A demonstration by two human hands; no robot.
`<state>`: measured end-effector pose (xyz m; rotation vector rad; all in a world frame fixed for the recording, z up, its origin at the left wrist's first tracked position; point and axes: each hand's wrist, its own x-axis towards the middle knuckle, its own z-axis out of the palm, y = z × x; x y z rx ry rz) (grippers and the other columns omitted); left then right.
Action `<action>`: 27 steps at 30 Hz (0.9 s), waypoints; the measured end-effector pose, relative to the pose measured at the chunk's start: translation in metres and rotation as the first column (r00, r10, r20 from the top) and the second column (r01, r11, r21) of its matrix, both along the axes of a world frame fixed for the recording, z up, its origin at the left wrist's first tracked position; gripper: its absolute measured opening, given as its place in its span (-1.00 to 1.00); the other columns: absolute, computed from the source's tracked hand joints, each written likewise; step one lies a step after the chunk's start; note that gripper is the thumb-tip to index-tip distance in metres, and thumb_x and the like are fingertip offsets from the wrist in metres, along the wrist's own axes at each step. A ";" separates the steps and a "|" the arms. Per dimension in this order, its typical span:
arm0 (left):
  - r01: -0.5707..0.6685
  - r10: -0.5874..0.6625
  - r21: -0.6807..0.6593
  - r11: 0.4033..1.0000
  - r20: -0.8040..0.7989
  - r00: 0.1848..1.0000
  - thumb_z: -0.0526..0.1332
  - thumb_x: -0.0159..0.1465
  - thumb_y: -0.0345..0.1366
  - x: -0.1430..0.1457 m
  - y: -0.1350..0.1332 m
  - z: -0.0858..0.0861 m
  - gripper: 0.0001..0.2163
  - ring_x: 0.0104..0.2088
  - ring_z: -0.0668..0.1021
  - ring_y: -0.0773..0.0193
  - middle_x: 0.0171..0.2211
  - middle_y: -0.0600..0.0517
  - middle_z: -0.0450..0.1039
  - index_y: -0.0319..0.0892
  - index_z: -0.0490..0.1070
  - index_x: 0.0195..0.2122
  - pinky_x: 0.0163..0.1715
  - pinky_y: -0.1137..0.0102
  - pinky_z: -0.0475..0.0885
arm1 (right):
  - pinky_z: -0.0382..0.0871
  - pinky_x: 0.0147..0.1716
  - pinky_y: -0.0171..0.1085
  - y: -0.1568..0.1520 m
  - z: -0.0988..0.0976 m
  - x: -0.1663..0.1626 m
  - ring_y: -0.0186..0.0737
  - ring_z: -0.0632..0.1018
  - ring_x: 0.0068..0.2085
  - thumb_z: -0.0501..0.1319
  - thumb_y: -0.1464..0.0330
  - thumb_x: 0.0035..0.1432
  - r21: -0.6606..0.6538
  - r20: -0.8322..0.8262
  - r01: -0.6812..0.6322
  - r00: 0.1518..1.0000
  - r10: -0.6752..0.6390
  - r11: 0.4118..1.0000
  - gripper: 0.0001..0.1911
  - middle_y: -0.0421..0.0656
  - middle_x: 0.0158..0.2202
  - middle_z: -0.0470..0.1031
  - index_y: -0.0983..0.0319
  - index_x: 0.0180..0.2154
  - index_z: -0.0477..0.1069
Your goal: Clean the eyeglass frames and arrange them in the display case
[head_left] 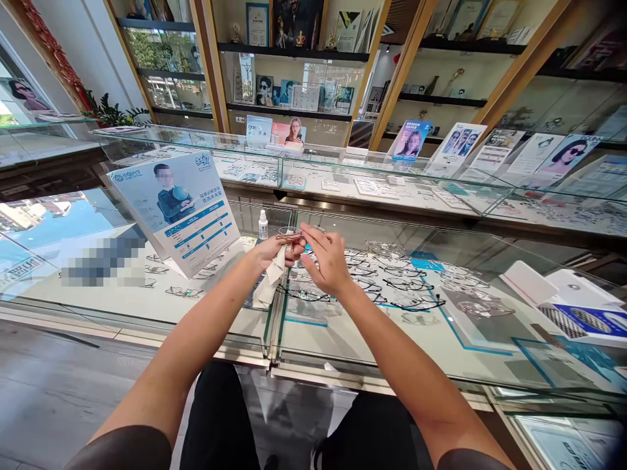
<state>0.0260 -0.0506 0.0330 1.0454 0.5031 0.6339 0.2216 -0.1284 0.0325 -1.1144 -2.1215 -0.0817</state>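
Above the glass counter, my left hand (275,250) is closed round a pair of thin-framed eyeglasses (289,232). A cream cleaning cloth (268,286) hangs from the same hand, down toward the counter. My right hand (329,261) meets it from the right, its fingertips on the eyeglasses and its thumb a little apart below. Those fingers cover part of the frame. Just behind my left hand stands a small white spray bottle (263,225). Rows of eyeglass frames (406,284) lie beneath the hands and to the right.
A tilted cardboard sign (179,205) stands left of my arms. At the right sits an open white box (571,300) with a blue patterned side. Another glass showcase (337,166) runs across behind, with shelves (294,55) at the back wall.
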 end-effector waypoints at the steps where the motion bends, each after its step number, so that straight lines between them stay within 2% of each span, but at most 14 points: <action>1: 0.024 -0.024 -0.045 0.999 0.006 1.000 0.54 0.19 -0.05 0.001 -0.001 0.000 -0.59 -0.65 0.07 0.52 -0.55 0.13 0.23 -0.20 0.39 -0.43 -0.67 0.51 0.01 | 0.23 0.13 0.15 0.001 -0.001 -0.001 0.19 0.42 0.13 -0.01 0.07 0.54 -0.002 0.012 -0.002 1.000 0.002 1.000 -0.35 -0.03 0.54 0.36 0.17 0.47 0.37; 4: -0.019 0.020 -0.047 0.999 0.025 0.999 0.55 0.19 -0.06 0.003 -0.002 0.001 -0.58 -0.63 0.11 0.51 -0.53 0.13 0.23 -0.19 0.36 -0.42 -0.65 0.51 0.04 | 0.22 0.15 0.18 0.001 -0.002 -0.001 0.22 0.42 0.15 0.01 0.07 0.53 0.000 0.025 -0.003 1.000 0.003 1.000 -0.37 -0.05 0.52 0.38 0.13 0.45 0.39; 6: -0.071 0.071 0.020 0.997 0.019 0.997 0.60 0.12 -0.02 0.004 -0.003 0.000 -0.54 -0.60 0.19 0.48 -0.52 0.12 0.26 -0.19 0.37 -0.42 -0.63 0.50 0.11 | 0.23 0.18 0.19 0.001 -0.003 0.001 0.22 0.43 0.17 0.04 0.08 0.52 0.027 -0.014 0.001 1.000 -0.001 1.000 -0.41 -0.02 0.48 0.43 0.12 0.40 0.46; 8: -0.153 0.155 0.140 0.978 0.003 0.988 0.64 0.04 0.04 0.006 -0.003 0.000 -0.49 -0.55 0.29 0.43 -0.49 0.10 0.33 -0.19 0.40 -0.40 -0.57 0.48 0.20 | 0.26 0.22 0.18 0.002 -0.003 0.002 0.20 0.45 0.18 0.06 0.09 0.51 0.064 -0.133 0.025 0.991 -0.016 0.998 -0.49 0.01 0.40 0.51 0.11 0.26 0.57; 10: -0.234 0.249 0.300 0.925 -0.015 0.968 0.61 0.03 0.13 0.009 -0.003 -0.001 -0.47 -0.49 0.34 0.39 -0.44 0.06 0.42 -0.19 0.46 -0.36 -0.49 0.45 0.26 | 0.30 0.23 0.13 0.005 -0.003 0.004 0.14 0.50 0.17 0.08 0.10 0.50 0.038 -0.312 0.048 0.950 -0.034 0.998 -0.58 0.02 0.24 0.62 0.10 0.07 0.65; 11: -0.263 0.295 0.386 0.884 -0.025 0.955 0.58 0.06 0.17 0.010 -0.003 -0.002 -0.47 -0.46 0.36 0.38 -0.42 0.05 0.45 -0.19 0.48 -0.34 -0.44 0.43 0.28 | 0.34 0.20 0.08 0.008 -0.003 0.005 0.10 0.52 0.13 0.11 0.09 0.49 -0.017 -0.399 0.036 0.916 -0.040 0.999 -0.61 0.01 0.13 0.66 0.10 -0.03 0.66; 13: -0.289 0.373 0.538 0.792 -0.051 0.927 0.52 0.13 0.21 0.013 -0.003 -0.003 -0.48 -0.42 0.36 0.34 -0.42 0.06 0.45 -0.19 0.49 -0.37 -0.37 0.39 0.30 | 0.41 0.07 -0.02 0.016 -0.003 0.008 0.02 0.57 0.02 0.18 0.06 0.44 -0.176 -0.536 -0.058 0.843 -0.046 0.983 -0.65 -0.05 -0.07 0.67 0.10 -0.15 0.64; 15: -0.303 0.438 0.631 0.714 -0.065 0.896 0.47 0.17 0.23 0.016 -0.003 -0.005 -0.48 -0.40 0.36 0.31 -0.46 0.08 0.40 -0.18 0.48 -0.41 -0.32 0.37 0.30 | 0.42 -0.03 -0.10 0.024 -0.005 0.011 -0.05 0.58 -0.08 0.28 0.02 0.35 -0.298 -0.631 -0.190 0.774 -0.044 0.935 -0.67 -0.10 -0.16 0.64 0.12 -0.21 0.63; 20: -0.328 0.509 0.704 0.630 -0.056 0.859 0.46 0.19 0.18 0.017 -0.003 -0.006 -0.54 -0.33 0.47 0.24 -0.39 0.02 0.52 -0.18 0.54 -0.38 -0.21 0.33 0.39 | 0.39 -0.03 -0.15 0.036 -0.011 0.014 -0.13 0.55 -0.12 0.45 -0.01 0.15 -0.361 -0.772 -0.379 0.634 -0.045 0.852 -0.65 -0.17 -0.19 0.61 0.14 -0.29 0.64; 23: -0.331 0.529 0.716 0.615 -0.064 0.846 0.47 0.19 0.13 0.016 -0.003 -0.006 -0.58 -0.29 0.52 0.19 -0.34 -0.02 0.59 -0.17 0.56 -0.37 -0.17 0.31 0.43 | 0.38 -0.04 -0.17 0.037 -0.013 0.013 -0.16 0.51 -0.14 0.49 -0.04 0.08 -0.388 -0.802 -0.430 0.593 -0.069 0.815 -0.61 -0.19 -0.22 0.61 0.14 -0.30 0.64; 27: -0.328 0.541 0.719 0.613 -0.080 0.837 0.47 0.20 0.12 0.015 -0.002 -0.006 -0.60 -0.27 0.57 0.15 -0.31 -0.05 0.63 -0.17 0.61 -0.33 -0.18 0.31 0.45 | 0.33 -0.18 -0.23 0.038 -0.016 0.012 -0.20 0.46 -0.21 0.51 -0.07 0.02 -0.435 -0.821 -0.460 0.556 -0.131 0.774 -0.57 -0.20 -0.24 0.60 0.13 -0.28 0.63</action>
